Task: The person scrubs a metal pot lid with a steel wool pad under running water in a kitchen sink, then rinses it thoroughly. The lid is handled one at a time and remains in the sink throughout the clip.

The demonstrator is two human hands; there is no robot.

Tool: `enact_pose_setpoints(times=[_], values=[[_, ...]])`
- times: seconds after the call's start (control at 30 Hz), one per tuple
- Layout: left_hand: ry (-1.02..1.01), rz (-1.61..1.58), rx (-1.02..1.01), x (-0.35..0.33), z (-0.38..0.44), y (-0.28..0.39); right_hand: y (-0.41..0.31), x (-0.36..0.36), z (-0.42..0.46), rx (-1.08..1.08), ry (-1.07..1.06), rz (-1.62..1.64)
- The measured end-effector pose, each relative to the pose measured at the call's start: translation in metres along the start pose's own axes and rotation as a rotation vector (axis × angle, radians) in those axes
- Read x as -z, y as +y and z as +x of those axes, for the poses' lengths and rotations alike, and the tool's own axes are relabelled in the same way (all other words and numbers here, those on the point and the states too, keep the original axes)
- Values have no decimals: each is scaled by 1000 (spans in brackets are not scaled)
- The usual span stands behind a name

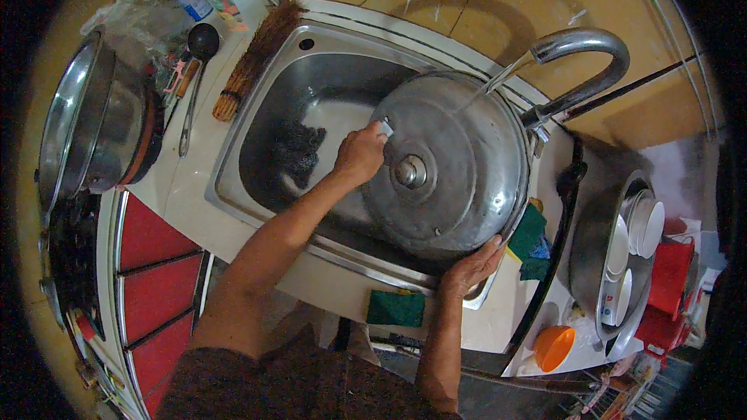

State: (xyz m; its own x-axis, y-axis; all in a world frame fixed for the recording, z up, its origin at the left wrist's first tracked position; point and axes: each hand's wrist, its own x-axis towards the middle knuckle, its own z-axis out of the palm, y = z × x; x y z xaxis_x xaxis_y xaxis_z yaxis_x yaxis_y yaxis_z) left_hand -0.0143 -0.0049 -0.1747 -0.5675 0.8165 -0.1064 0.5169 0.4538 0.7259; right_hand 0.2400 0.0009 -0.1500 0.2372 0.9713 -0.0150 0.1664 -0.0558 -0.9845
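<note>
A large round metal pot lid (449,198) with a domed knob (411,171) lies tilted over the right part of the stainless-steel sink (233,178). My left hand (362,154) pinches a small pale object (386,128) against the lid's upper surface, left of the knob; what it is I cannot tell. Along the lid's near right rim, my right hand (474,268) grips the edge. Water (496,81) runs from the curved faucet (583,41) onto the lid's far side. A dark mesh-like clump (297,154) rests on the sink's bottom to the left.
A bundled straw brush (257,58) lies along the sink's left edge, near a black ladle (203,41). Green scouring pads (397,308) sit at the front and right. Rightward are a metal basin (583,268) of white dishes and an orange bowl (554,348). Pans (81,122) stand at left.
</note>
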Motion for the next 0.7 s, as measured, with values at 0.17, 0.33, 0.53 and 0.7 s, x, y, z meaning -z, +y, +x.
enact_pose_setpoints(times=[0.17,0.33,0.53,0.7], values=[[-103,-92,-447,5,-5,-11,-5,-3,-4,-16,22,-13],[-311,94,-206,19,6,1,-6,-2,-3,-18,16,-15],[-213,65,-326,12,4,11,-2,-4,-5,36,49,-49],[-306,210,-330,24,7,14,-10,-3,-5,39,-18,-15]])
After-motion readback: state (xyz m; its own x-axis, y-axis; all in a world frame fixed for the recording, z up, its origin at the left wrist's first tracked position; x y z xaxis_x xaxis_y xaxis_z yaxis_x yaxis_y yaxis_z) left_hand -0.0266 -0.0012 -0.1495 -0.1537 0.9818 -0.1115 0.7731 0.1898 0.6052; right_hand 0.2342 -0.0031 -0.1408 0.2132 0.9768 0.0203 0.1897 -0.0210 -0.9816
